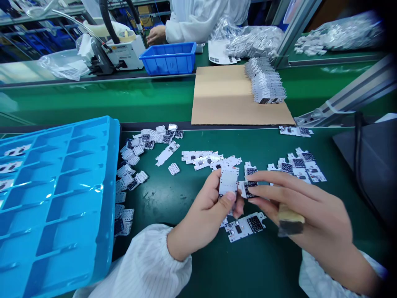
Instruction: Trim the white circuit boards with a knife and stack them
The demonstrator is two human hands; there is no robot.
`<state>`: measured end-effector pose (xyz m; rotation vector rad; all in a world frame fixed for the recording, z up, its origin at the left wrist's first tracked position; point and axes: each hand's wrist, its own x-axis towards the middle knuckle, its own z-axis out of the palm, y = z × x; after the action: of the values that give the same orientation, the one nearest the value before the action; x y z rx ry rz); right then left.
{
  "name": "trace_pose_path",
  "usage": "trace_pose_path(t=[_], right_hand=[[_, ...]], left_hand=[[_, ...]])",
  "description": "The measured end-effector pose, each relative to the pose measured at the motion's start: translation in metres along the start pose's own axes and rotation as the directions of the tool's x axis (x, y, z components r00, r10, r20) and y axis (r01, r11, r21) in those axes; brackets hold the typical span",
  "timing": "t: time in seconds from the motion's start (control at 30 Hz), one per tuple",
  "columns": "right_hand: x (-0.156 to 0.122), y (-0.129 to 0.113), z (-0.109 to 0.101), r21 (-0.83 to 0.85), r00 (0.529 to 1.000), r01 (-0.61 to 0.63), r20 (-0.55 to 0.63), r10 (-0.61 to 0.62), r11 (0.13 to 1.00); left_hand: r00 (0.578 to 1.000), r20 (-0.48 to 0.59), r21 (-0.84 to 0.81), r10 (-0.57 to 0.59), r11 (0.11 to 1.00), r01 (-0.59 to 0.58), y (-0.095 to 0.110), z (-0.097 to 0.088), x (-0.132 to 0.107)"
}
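My left hand (pixel 200 217) is closed on a white circuit board (pixel 228 180), held upright between thumb and fingers. Close beside it, the fingertips of my right hand (pixel 322 217) grip another small circuit board (pixel 248 189) with a black patterned patch. A short tan object with a dark end (pixel 290 219) is tucked into my right palm; its kind is unclear. Below the hands lies a loose board (pixel 245 227) with a black patch. Overlapping long boards (pixel 201 158) lie just beyond, and a group of black-patched boards (pixel 299 165) is partly hidden behind my right hand.
A blue compartment tray (pixel 77 178) stands at left, with small square boards (pixel 127 178) heaped along its edge. Farther back are cardboard (pixel 220 95), a stack of boards (pixel 266 80) and a blue bin (pixel 169 59). A metal post (pixel 350 91) slants at right; a person's hand (pixel 156 35) shows opposite.
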<state>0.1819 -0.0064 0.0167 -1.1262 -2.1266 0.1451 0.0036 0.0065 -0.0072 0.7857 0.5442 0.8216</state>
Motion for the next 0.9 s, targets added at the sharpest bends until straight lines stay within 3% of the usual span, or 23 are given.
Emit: trace_pose_path(t=[0.13, 0.47, 0.9], right_hand=[[-0.003, -0.005, 0.000, -0.062, 0.993, -0.003, -0.116, -0.004, 0.998], [-0.012, -0.007, 0.019, 0.008, 0.979, 0.012, -0.203, -0.010, 1.000], [-0.010, -0.004, 0.018, 0.000, 0.970, 0.026, -0.241, -0.025, 1.000]], left_hand=[[0.994, 0.108, -0.005, -0.024, 1.000, 0.024, 0.000, 0.000, -0.006], [0.989, 0.087, 0.172, -0.122, 0.979, 0.106, 0.004, 0.006, -0.008], [0.987, 0.159, -0.071, -0.019, 0.997, 0.031, 0.000, 0.005, -0.005]])
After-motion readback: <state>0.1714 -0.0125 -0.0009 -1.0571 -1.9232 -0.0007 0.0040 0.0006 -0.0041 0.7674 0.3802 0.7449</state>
